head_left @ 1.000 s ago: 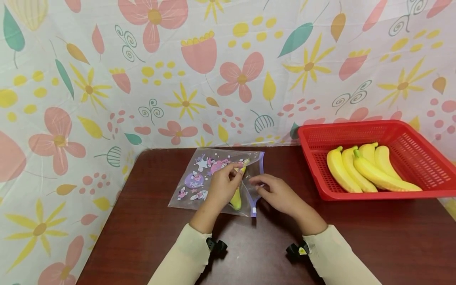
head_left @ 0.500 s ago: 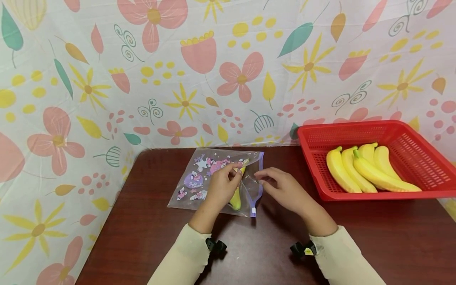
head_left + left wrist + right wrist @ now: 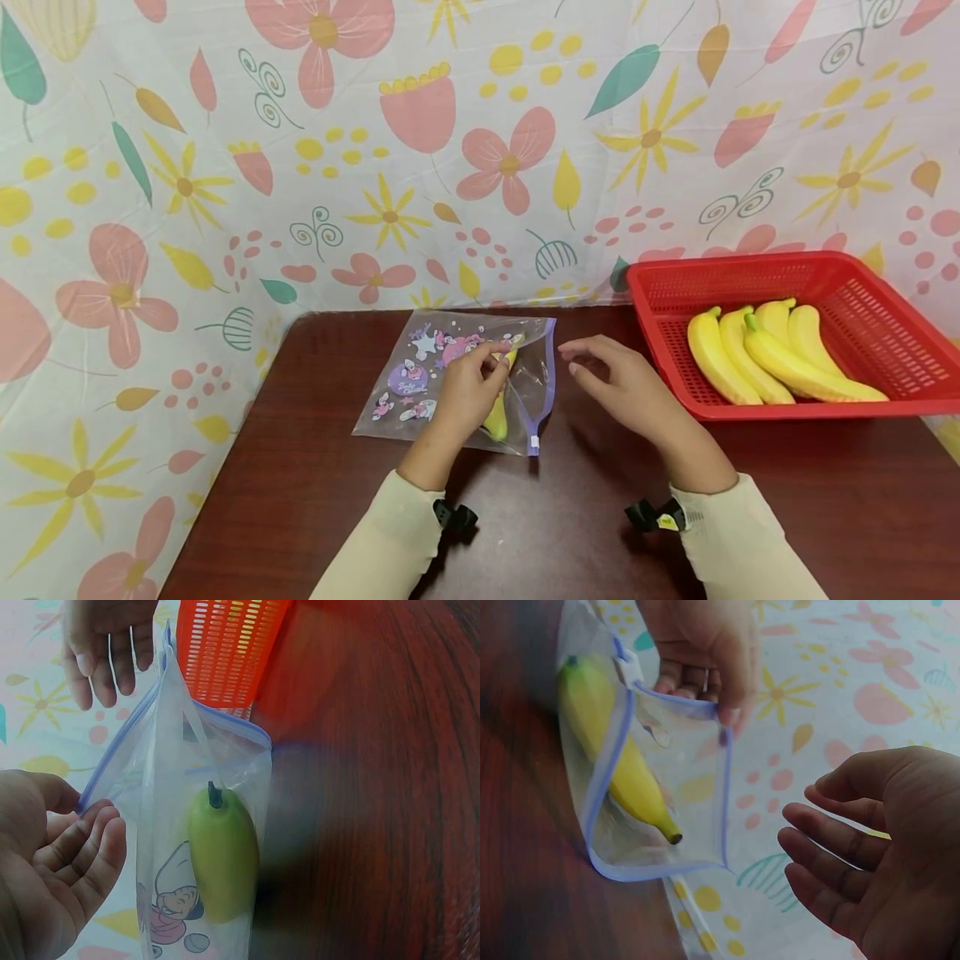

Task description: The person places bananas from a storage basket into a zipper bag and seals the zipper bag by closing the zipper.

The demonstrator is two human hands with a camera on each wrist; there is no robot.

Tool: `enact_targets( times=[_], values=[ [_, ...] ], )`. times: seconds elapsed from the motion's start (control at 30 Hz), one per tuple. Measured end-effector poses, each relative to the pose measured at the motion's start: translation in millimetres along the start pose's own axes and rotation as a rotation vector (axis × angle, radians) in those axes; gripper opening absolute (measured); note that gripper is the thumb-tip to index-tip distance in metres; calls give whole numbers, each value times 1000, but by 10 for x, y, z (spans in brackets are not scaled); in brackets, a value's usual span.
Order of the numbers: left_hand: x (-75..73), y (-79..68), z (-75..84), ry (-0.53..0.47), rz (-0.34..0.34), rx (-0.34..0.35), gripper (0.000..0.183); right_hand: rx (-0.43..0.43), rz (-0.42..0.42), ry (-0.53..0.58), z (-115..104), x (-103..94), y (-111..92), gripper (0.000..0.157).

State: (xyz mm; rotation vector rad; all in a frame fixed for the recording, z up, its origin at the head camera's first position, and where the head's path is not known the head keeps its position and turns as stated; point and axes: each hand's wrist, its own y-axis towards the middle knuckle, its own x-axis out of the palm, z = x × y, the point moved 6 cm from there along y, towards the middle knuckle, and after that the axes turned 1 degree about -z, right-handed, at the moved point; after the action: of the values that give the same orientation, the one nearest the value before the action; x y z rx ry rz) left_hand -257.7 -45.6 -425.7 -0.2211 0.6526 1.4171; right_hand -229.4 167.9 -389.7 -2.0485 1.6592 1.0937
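Observation:
A clear zip bag with cartoon prints and a purple zip edge lies on the table, its mouth facing right. Inside it is one yellow banana, greenish at one end in the left wrist view. My left hand pinches the upper layer of the bag at the purple edge between thumb and fingers, lifting it so the mouth gapes. To the right of that mouth, my right hand hovers with fingers loosely bent and nothing in its grasp. A white slider sits at the near corner of the zip.
A red plastic basket stands at the right of the table, holding several bananas. The dark brown table meets a flower-patterned cloth at its back and left edges.
My right hand has drawn back to the right, away from the bag's mouth toward the red basket. The left hand and the bag have stayed in place.

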Motion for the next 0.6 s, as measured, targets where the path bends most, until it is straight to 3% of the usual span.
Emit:
enact_targets(
  times=[0.6],
  values=[
    [5,-4,9,17,9,21,25,47,101,-59,151,-382,-60,40]
  ],
)
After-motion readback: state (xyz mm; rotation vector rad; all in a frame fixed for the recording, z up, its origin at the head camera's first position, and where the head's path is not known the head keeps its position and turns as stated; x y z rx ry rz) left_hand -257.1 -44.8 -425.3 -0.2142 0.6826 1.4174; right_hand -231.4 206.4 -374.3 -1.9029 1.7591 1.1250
